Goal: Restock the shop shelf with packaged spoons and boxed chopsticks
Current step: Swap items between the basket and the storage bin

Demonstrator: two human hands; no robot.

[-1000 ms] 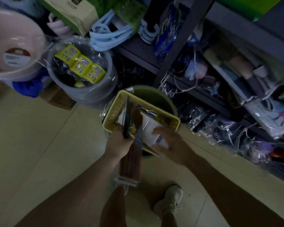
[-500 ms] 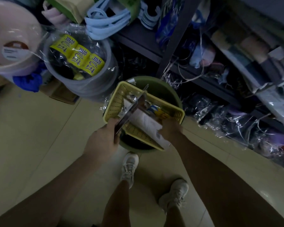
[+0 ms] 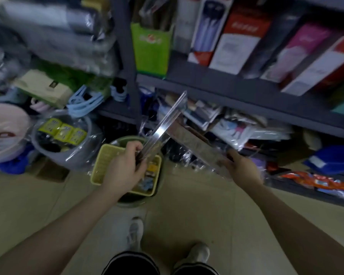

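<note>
Both packs have left the yellow basket (image 3: 105,165) since earlier. Left hand (image 3: 123,167) grips a clear chopstick box (image 3: 163,126), right hand (image 3: 240,167) grips a brown flat pack (image 3: 195,143), each tilted up toward the shelf (image 3: 236,90) for loading.

Light: dim, flat indoor light; pale floor (image 3: 197,205) is brightest.
Glare: white streak along the clear package (image 3: 163,128).
Blur: motion smear on upper shelf boxes (image 3: 242,42) and left stock.
Distortion: wide-angle bending at the edges.
</note>
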